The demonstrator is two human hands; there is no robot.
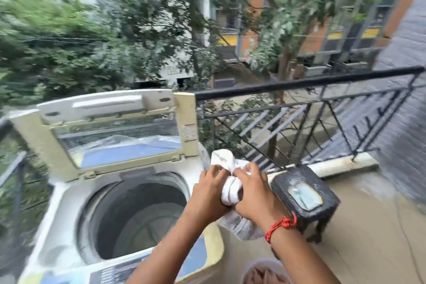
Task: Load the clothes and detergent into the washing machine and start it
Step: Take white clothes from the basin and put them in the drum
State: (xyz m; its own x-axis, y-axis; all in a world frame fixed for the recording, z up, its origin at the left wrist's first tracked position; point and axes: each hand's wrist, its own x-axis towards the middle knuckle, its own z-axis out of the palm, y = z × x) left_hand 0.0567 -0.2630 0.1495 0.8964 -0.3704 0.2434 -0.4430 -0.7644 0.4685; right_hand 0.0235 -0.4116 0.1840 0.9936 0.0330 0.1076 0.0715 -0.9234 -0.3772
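A top-loading washing machine (pixel 62 210) stands at the lower left with its lid (pixel 30 136) raised. Its drum (pixel 138 219) looks empty. Both hands hold a white bundle (pixel 227 168) over the machine's right edge; it looks like a tied plastic bag or cloth. My left hand (pixel 207 193) grips the bundle from the left. My right hand (pixel 251 193), with a red thread on its wrist, pinches the knot at the top. A crumpled clear plastic piece (pixel 242 226) hangs under the hands. At the bottom edge, pinkish-brown clothes (pixel 265 275) lie in a tub.
A small black stool (pixel 322 182) with a pale object on top stands right of the machine. A black metal railing (pixel 299 108) runs behind, with trees and buildings beyond. The tiled balcony floor (pixel 380 226) stretches to the right, beside a grey wall.
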